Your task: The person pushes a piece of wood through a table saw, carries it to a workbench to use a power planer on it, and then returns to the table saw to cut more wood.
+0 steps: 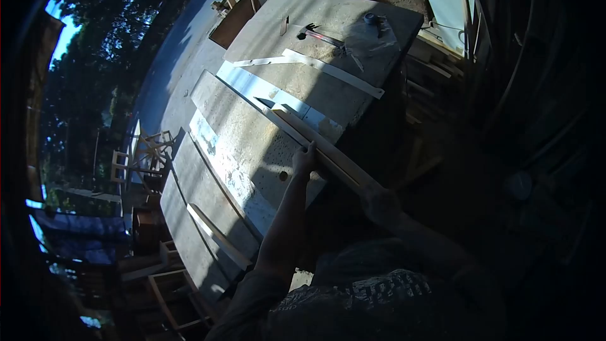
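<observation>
A long wooden board (332, 156) reaches from the workbench (252, 127) back toward my body, its far end lying over the bench top. My left hand (304, 159) closes on its left edge about midway along. In deep shade, my right hand (380, 205) wraps around the near end. Beneath the far end runs a pale blue-white strip (246, 82) set across the bench. Thin light wooden slats (333, 73) lie beyond it. Farther back rests a hammer (322, 37) with a reddish handle.
A small dark round object (371, 19) sits near the far right corner. One loose wood strip (218, 237) lies on the bench's left part. Wooden frames (173, 300) stand at lower left, and stacked lumber (435, 57) is at right, beside a pale sheet (447, 3).
</observation>
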